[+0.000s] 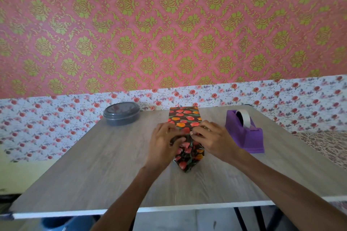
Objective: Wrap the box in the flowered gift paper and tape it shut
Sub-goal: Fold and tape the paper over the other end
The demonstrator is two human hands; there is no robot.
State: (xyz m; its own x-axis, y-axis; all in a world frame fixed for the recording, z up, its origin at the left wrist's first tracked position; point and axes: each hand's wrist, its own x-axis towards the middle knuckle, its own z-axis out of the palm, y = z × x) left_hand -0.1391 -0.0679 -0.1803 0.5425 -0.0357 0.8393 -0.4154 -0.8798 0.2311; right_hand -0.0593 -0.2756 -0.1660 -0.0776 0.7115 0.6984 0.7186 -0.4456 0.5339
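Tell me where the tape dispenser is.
Head view: the tape dispenser sits on the table, right of the box, just beyond the right hand.

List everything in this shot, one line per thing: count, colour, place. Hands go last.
box: one, wrapped in dark paper with red and orange flowers, middle of the table
tape dispenser: one, purple with a whitish roll, right of the box
round lidded container: one, grey, far left of the table
table: one, grey wood grain with a white front edge
wallpaper: pink with a green pattern, above
flowered strip: white with red flowers, behind the table
left hand: one, holds the box's left side
right hand: one, fingertips pinch the paper on top of the box
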